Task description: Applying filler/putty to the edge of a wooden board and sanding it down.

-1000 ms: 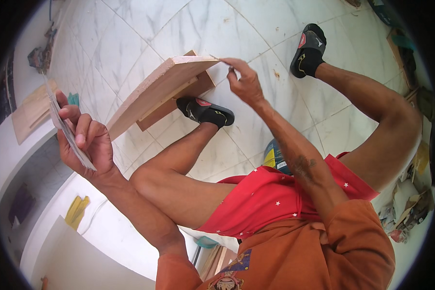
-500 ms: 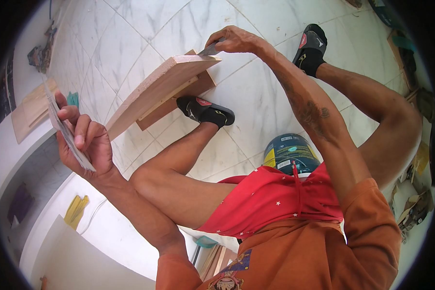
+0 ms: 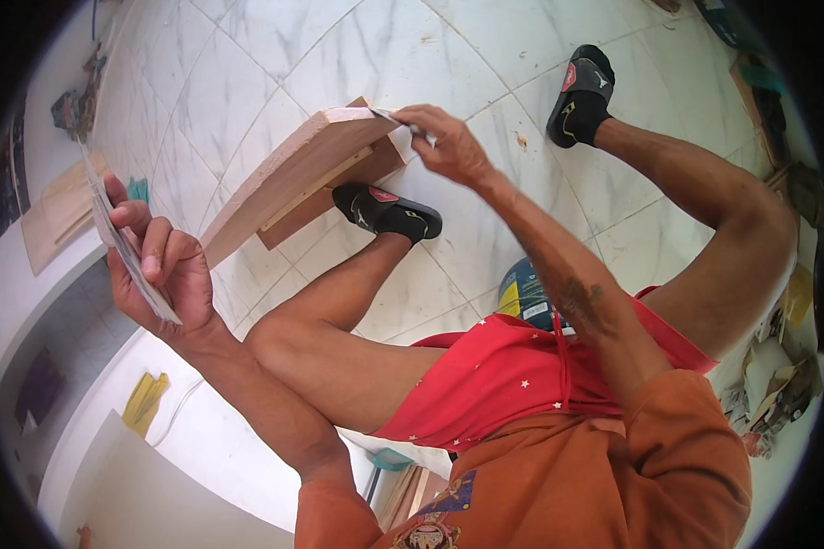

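Observation:
My left hand (image 3: 181,265) is closed round a thin, flat grey plate (image 3: 130,249), seen almost edge-on, with pale smears along it. In my right hand (image 3: 453,151) is a putty knife (image 3: 389,117), its handle mostly covered by my fingers. The blade reaches the right end of a wooden board (image 3: 284,174), at its pale coated edge; whether it presses there I cannot tell. The board stands tilted on the floor, with a batten and a darker wood piece (image 3: 371,166) beside its lower side.
Marble-patterned tiles (image 3: 485,55) make up the floor. A dark blue bucket (image 3: 522,295) stands between my legs, partly behind my right forearm. On the left, a white curved ledge (image 3: 27,302) carries thin wood sheets (image 3: 59,215). Scraps (image 3: 774,389) are heaped at the right.
My right hand has come nearer to me and turned, so the putty knife now points left at the board's end. My left hand and its plate have hardly moved.

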Tool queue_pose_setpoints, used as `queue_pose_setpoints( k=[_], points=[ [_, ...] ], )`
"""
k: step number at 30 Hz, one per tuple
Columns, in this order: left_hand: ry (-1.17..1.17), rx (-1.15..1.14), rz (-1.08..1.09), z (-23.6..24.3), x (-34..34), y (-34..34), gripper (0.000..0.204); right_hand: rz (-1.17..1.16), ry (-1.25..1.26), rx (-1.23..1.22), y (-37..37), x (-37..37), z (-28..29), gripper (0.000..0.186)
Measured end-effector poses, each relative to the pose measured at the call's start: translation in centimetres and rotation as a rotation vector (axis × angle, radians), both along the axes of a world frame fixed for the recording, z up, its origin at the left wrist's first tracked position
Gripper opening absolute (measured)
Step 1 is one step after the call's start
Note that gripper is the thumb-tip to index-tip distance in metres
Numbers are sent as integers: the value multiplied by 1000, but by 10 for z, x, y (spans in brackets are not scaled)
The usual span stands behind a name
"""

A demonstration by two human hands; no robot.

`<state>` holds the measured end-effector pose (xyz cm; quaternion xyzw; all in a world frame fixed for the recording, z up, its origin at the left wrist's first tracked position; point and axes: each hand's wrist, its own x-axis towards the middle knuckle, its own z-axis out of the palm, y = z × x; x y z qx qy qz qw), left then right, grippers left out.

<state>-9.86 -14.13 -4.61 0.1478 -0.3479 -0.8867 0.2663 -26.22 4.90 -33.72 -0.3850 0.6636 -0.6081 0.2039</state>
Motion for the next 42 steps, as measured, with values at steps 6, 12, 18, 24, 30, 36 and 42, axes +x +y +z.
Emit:
queue_pose_setpoints(
  k=[6,12,18,24,30,36,42],
  points=[
    [-11,-13,15,-3,-5,1,52,-186,239,9,12,35,-2,48],
    [4,8,-8,1,-2,2,50,-289,232,63,4,27,6,48],
    [-8,4,14,-3,-2,0,53,-247,224,37,2,55,10,50],
    [11,24,-2,0,3,2,55,-336,254,88,5,47,13,51],
    [-16,0,12,-3,2,-1,54,-262,214,118,-2,50,26,47],
    [11,13,-7,2,2,6,49,-305,121,33,7,29,41,36],
    [6,4,8,-3,-1,4,51,-165,53,123,0,14,55,35]
  ],
)
